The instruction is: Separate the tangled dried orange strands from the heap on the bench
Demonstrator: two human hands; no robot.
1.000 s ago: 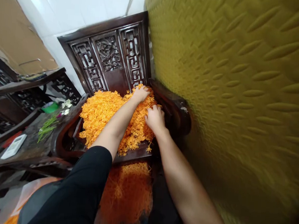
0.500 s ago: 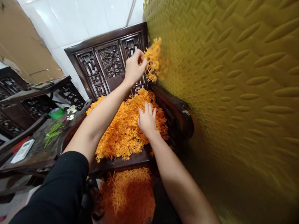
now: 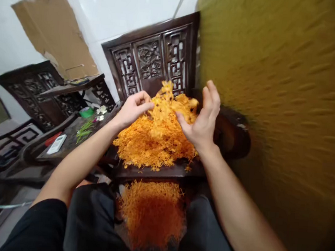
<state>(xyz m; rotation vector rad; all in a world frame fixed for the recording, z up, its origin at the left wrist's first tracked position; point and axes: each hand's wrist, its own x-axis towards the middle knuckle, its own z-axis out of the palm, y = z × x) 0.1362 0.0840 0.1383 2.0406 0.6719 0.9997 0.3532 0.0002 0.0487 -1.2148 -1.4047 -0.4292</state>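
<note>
A heap of orange flower strands (image 3: pixel 154 144) lies on the seat of a dark carved wooden chair (image 3: pixel 152 58). My left hand (image 3: pixel 132 109) is raised above the heap, its fingers pinched on a clump of the orange strands (image 3: pixel 169 102) held in the air. My right hand (image 3: pixel 204 117) is beside that clump with fingers stretched upward and thumb touching the strands. A second mass of orange strands (image 3: pixel 151 213) lies lower, between my knees.
A yellow embossed wall (image 3: pixel 288 92) stands close on the right. To the left, a dark side table (image 3: pixel 55 147) carries green stems (image 3: pixel 84 130), white flowers (image 3: pixel 100 110) and a white remote (image 3: pixel 56 144). Cardboard (image 3: pixel 53 27) leans against the white tiled wall.
My left hand came down from high near the wall with its clump to just above the heap. My right hand lifted off the heap and met the clump. The view shifted right.
</note>
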